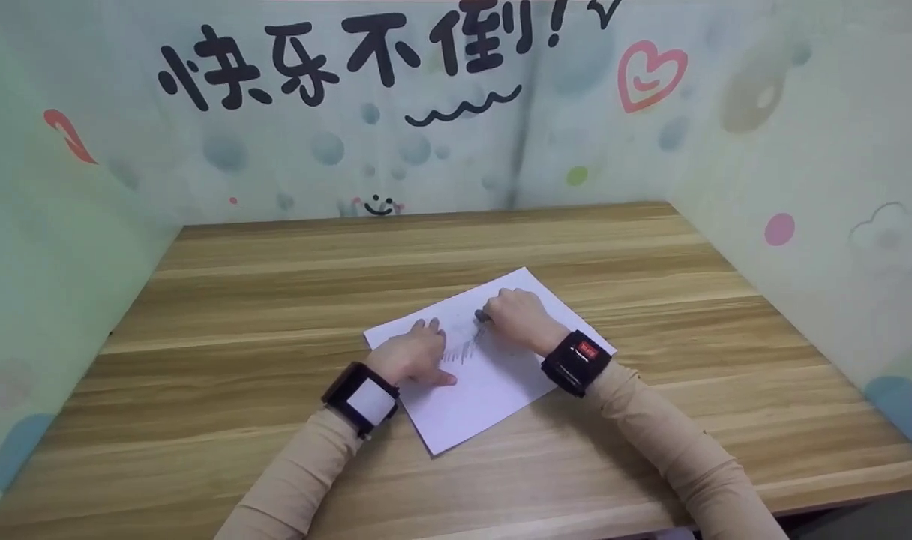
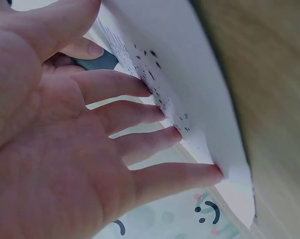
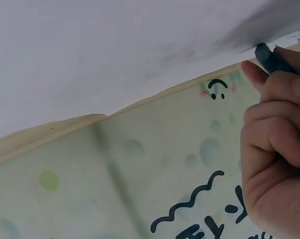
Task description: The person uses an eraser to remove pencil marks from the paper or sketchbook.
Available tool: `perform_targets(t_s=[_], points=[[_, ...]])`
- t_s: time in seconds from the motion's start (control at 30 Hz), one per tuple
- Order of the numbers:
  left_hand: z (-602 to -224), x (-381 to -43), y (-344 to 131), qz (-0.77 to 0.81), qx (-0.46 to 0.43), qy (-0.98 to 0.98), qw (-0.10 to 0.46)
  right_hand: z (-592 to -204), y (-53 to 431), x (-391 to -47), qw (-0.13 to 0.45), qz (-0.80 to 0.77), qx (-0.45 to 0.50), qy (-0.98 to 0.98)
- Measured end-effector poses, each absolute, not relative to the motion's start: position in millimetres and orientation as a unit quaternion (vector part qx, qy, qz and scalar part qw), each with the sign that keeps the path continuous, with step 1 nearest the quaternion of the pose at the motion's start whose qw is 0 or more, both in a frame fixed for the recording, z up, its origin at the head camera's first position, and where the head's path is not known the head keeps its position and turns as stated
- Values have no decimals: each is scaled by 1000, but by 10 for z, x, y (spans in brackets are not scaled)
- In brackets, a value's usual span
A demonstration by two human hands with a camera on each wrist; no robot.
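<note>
A white sheet of paper (image 1: 456, 412) lies askew on the table. My left hand (image 1: 411, 352) rests on its left part, fingers spread and fairly straight; in the left wrist view the fingertips (image 2: 210, 173) touch the sheet. My right hand (image 1: 527, 319) has its fingers curled round a thick, dark blue-grey pen-like stick (image 3: 272, 59) with a rounded end, held close over the paper. Rows of short dark strokes (image 1: 463, 351) show between the hands. Small dark specks (image 2: 155, 64) dot the sheet near the left fingertips. Most of the stick is hidden within the right hand.
Around the paper is a wood-grain table (image 1: 276, 300), with panels behind and on both sides. The back panel (image 1: 456, 157) carries large dark characters, a pink heart and coloured spots. Each wrist wears a black band; the right band (image 1: 577, 363) has a red label.
</note>
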State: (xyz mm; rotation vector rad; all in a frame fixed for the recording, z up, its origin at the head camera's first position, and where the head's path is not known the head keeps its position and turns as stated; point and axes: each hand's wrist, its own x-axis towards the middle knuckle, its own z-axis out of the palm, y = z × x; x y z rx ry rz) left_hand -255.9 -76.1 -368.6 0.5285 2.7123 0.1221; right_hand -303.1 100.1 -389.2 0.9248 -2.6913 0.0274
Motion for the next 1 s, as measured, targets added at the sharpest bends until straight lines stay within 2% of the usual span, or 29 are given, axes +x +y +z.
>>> perform_targets(t_s=[0.2, 0.43, 0.7, 0.9, 1.0], points=[[-3691, -2558, -770, 45, 186, 964, 183, -3882, 945, -3014, 114, 35, 359, -926], [-3684, -2536, -765, 55, 189, 964, 181, -3853, 1055, -3090, 105, 29, 269, -957], [-3691, -2525, -765, 56, 184, 964, 183, -3794, 1034, -3044, 34, 73, 373, -924], [-3694, -2534, -763, 54, 182, 964, 184, -3766, 1152, -3042, 96, 16, 338, -936], [-3673, -2531, -766, 50, 183, 964, 185, -3796, 1188, -3036, 106, -3, 381, -919]])
